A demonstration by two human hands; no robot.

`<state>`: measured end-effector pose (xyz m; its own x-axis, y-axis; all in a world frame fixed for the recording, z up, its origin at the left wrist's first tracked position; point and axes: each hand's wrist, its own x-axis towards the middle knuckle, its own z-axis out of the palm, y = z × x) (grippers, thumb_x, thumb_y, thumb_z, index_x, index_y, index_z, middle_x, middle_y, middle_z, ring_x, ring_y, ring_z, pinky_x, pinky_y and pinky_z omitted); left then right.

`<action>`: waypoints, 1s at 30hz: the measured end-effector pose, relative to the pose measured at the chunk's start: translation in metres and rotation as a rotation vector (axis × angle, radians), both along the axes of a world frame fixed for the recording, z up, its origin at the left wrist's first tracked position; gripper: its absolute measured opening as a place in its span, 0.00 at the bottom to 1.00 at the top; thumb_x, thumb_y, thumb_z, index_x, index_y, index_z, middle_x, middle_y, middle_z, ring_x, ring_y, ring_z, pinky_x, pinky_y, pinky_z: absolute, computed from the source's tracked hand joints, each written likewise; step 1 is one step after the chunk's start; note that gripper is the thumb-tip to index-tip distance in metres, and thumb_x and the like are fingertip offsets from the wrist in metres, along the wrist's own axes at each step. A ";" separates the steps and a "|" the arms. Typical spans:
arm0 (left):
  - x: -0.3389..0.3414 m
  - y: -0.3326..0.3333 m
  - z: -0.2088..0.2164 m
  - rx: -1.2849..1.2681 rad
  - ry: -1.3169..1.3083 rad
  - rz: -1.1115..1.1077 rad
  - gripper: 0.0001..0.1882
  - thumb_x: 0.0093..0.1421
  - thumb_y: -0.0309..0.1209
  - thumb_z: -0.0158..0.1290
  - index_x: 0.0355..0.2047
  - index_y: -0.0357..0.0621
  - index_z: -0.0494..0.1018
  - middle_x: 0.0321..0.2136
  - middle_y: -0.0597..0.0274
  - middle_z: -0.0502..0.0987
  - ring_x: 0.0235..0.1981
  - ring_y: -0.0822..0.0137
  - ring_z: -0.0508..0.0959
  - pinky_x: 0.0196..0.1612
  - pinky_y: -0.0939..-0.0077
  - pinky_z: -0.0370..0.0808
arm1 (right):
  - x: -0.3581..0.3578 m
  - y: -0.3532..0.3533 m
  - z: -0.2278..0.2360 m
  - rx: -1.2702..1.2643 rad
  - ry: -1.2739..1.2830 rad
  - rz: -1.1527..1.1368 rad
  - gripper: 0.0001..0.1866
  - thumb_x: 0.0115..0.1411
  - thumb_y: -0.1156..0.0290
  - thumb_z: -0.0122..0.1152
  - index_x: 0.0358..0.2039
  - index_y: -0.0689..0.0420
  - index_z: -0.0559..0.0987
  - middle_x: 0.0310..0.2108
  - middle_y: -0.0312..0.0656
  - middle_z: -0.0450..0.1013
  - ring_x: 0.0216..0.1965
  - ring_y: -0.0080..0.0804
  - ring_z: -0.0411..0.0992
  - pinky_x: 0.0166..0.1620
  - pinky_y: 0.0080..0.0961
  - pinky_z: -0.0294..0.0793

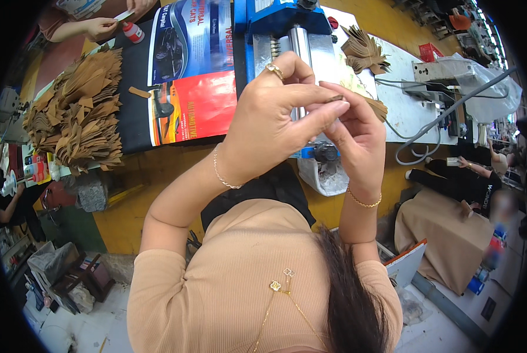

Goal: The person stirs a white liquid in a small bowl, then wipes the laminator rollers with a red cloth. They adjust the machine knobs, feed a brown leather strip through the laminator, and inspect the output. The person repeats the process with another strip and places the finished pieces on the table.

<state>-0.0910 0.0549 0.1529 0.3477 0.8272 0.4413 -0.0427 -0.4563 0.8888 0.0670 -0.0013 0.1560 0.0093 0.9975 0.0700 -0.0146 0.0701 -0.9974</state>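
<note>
Both hands are raised before my chest, their fingertips meeting over a small brown strip [335, 99], probably of the same material as the brown pieces nearby. My left hand [275, 115] pinches the strip between thumb and forefinger. Close against it, my right hand [360, 132] has its fingers curled and closed at the same strip; its exact grip is partly hidden. Behind the hands stands a blue machine [275, 22] with a shiny metal roller [299, 44], partly covered by my left hand.
Stacked brown cut pieces [78, 109] pile up at the left; another bundle [365, 50] lies right of the machine. Glossy printed sheets [199, 109] cover the table beside a single loose piece [139, 92]. A co-worker's hand [101, 28] is near a red-and-white bottle [133, 33]. Cables [437, 120] hang at right.
</note>
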 end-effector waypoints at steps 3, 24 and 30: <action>0.013 0.002 0.002 -0.076 -0.027 -0.003 0.13 0.52 0.29 0.62 0.39 0.41 0.81 0.31 0.65 0.70 0.25 0.79 0.65 0.23 0.85 0.63 | 0.019 0.003 0.003 -0.015 0.161 0.011 0.16 0.58 0.75 0.63 0.47 0.64 0.75 0.37 0.42 0.76 0.37 0.24 0.75 0.42 0.21 0.76; 0.035 -0.009 -0.206 -1.056 -0.008 0.377 0.16 0.62 0.33 0.52 0.47 0.37 0.73 0.31 0.68 0.75 0.28 0.79 0.72 0.28 0.86 0.69 | 0.156 0.121 -0.162 -0.705 -0.576 0.587 0.09 0.58 0.67 0.62 0.32 0.61 0.80 0.22 0.35 0.76 0.18 0.13 0.66 0.19 0.12 0.63; 0.038 -0.001 -0.210 -1.060 0.010 0.335 0.13 0.60 0.33 0.54 0.42 0.38 0.77 0.26 0.66 0.76 0.25 0.78 0.73 0.26 0.83 0.70 | 0.132 0.128 -0.160 -0.735 -0.596 0.603 0.09 0.58 0.68 0.61 0.33 0.61 0.80 0.23 0.34 0.76 0.18 0.14 0.66 0.20 0.13 0.64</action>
<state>-0.0530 0.0542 -0.0568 0.0352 0.8369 -0.5462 -0.0503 0.5474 0.8354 0.1990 0.1265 -0.0039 -0.3276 0.6285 -0.7054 0.6458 -0.3961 -0.6528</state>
